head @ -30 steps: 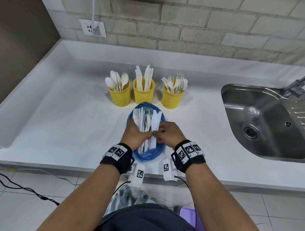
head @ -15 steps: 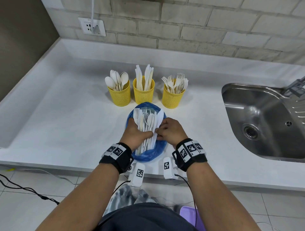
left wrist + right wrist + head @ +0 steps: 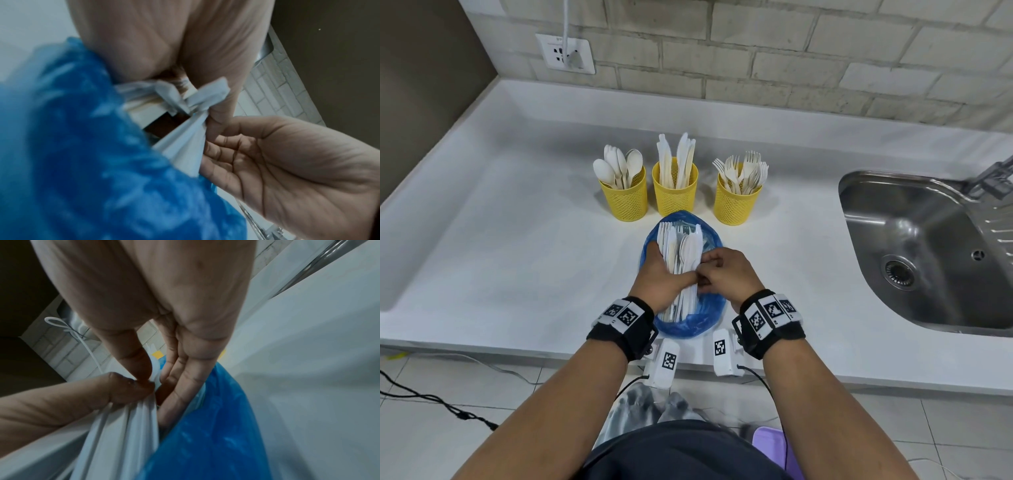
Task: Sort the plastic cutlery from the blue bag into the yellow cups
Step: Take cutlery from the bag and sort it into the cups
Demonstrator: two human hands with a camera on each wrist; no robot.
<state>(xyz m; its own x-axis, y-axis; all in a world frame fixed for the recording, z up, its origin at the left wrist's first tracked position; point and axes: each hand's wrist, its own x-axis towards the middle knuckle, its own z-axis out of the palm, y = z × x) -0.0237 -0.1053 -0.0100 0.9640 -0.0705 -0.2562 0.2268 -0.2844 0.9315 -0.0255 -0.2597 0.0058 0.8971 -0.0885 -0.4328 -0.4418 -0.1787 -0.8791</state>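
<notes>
A blue bag (image 3: 688, 318) lies on the white counter (image 3: 517, 260) near its front edge, with a bundle of white plastic cutlery (image 3: 681, 246) on top of it. My left hand (image 3: 664, 274) grips the bundle from the left, its thumb (image 3: 220, 113) across the handles (image 3: 183, 139). My right hand (image 3: 709, 274) pinches one white piece (image 3: 156, 376) at the bundle's right side between thumb (image 3: 137, 365) and fingers (image 3: 180, 386). Just behind the bag stand three yellow mesh cups, holding spoons (image 3: 625, 198), knives (image 3: 674, 195) and forks (image 3: 738, 205).
A steel sink (image 3: 928, 253) is set into the counter at the right, with a tap at its far corner. A wall socket (image 3: 566, 54) with a white cable sits on the brick wall. The counter's front edge runs just under my wrists.
The right hand's fingers have closed in against the left thumb at the bundle's right side, and the pieces there have shifted closer together. Both hands stay over the bag.
</notes>
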